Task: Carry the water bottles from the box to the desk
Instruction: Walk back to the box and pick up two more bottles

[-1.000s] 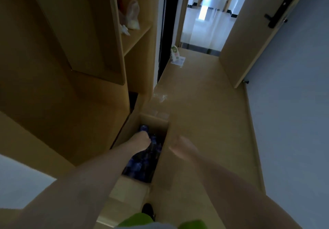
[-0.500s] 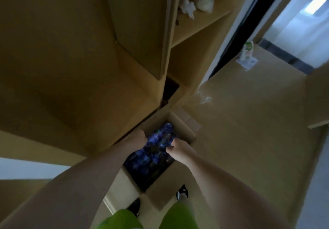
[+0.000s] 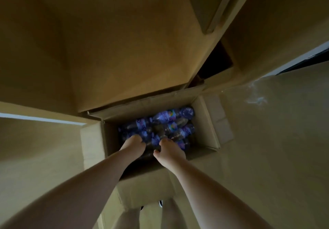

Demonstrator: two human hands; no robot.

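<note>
Water bottles (image 3: 160, 129) now under both hands, left hand (image 3: 133, 143) and right hand (image 3: 169, 148) newly down inside box (image 3: 206, 122), fingers curling onto bottles, grip unclear, lift imminent.

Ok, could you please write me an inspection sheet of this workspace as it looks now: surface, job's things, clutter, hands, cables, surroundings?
Surface: tan floor, dimly lit; the desk is not in view.
Job's things: open cardboard box on the floor, flaps spread; water bottles with blue-purple labels lie on their sides inside.
Clutter: a pale smear or scrap on the floor, too blurred to name.
Hands: left hand and right hand are both down in the box on the bottles, fingers curled; whether either grip has closed cannot be told.
Cables: nothing seen.
Surroundings: wooden cabinet directly behind the box.
</note>
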